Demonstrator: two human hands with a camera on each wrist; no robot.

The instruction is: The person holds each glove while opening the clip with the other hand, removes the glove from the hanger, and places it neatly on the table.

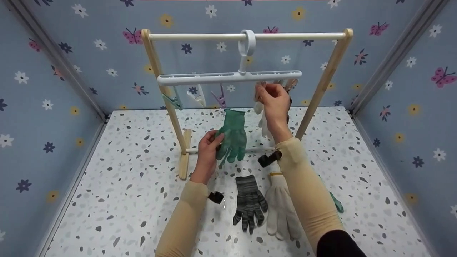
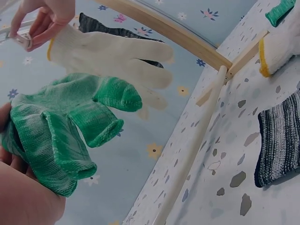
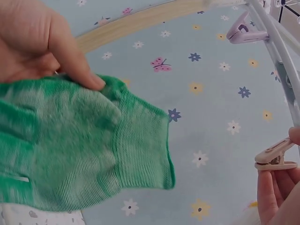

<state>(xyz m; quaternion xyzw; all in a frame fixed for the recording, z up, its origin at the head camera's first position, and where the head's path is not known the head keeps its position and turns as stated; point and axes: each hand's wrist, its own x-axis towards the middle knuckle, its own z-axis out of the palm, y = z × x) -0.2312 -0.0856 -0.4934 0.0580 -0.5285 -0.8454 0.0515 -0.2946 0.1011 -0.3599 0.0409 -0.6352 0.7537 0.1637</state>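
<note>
My left hand holds a green knit glove by its side, cuff up and fingers hanging down, below the white clip hanger. At the hanger's right half, my right hand pinches a pale beige clip, which has no glove between its jaws. Close beside that hand hangs a white glove with a yellow cuff edge, and a dark grey glove shows behind it. In the head view my right hand partly hides both hanging gloves.
A green clip, a white clip and a purple clip dangle from the hanger's left half. The hanger hooks over a wooden rack's white rod. A grey striped glove and a white glove lie on the speckled surface.
</note>
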